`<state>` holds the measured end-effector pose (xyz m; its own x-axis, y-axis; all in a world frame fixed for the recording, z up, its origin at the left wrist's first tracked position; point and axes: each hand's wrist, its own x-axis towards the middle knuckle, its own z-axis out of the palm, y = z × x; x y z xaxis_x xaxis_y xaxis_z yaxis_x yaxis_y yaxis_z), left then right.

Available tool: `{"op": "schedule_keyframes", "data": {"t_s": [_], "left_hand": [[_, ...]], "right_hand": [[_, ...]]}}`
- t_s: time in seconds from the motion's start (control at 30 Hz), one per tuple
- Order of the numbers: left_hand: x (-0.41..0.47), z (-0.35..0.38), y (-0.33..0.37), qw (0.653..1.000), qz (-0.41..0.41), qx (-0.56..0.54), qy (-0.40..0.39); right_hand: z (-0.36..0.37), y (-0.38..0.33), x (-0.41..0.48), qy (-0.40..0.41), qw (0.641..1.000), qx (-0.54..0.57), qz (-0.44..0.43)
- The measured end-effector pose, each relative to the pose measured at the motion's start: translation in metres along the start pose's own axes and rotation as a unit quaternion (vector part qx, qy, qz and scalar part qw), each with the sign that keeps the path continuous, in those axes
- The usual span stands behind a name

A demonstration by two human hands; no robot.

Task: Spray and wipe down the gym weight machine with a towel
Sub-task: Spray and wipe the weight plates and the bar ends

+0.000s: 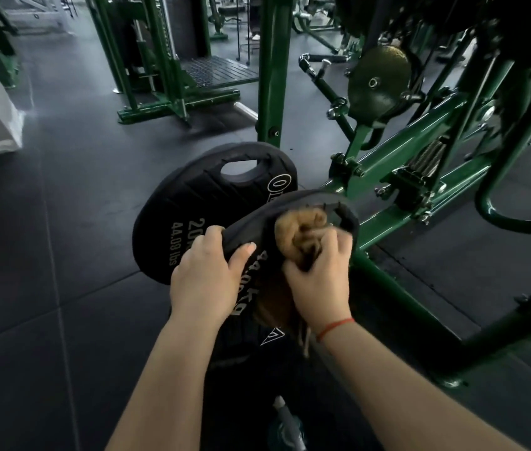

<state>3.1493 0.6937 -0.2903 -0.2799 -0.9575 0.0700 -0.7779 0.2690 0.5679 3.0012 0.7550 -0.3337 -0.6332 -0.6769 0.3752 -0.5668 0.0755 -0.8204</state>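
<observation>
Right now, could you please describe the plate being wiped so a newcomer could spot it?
Start at the green steel machine frame. Two black rubber weight plates lean beside it; the nearer plate overlaps the rear plate. Only it has a brown towel pressed against it.

The rear weight plate [192, 206] carries white print reading "44.09 lbs", with a larger line beside it starting "20" before the left hand [205, 271] covers the rest. The front weight plate [247, 271] shows "kg" after partly blurred digits. Other lettering near the rear plate's rim is unreadable.
</observation>
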Motion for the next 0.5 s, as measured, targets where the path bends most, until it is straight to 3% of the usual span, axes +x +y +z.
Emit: {"op": "schedule_keyframes", "data": {"t_s": [0.1,0.2,0.3,0.43,0.5], "left_hand": [[0.000,-0.001,0.002,1.000,-0.012,0.000,-0.009],[0.000,-0.002,0.005,1.000,-0.019,-0.006,-0.011],[-0.001,-0.002,0.006,1.000,-0.028,-0.005,-0.010],[0.001,-0.003,0.007,0.999,-0.043,0.003,-0.021],[0.000,-0.004,0.007,0.998,-0.055,-0.002,-0.025]], "right_hand": [[0.000,0.030,-0.016,-0.110,0.979,-0.053,0.163],[-0.013,0.032,-0.001,-0.124,0.965,-0.007,0.229],[-0.026,0.019,0.007,-0.072,0.975,0.052,0.202],[-0.026,0.006,0.014,0.055,0.991,0.094,0.074],[-0.016,0.015,0.022,0.025,0.996,0.067,0.055]]}}
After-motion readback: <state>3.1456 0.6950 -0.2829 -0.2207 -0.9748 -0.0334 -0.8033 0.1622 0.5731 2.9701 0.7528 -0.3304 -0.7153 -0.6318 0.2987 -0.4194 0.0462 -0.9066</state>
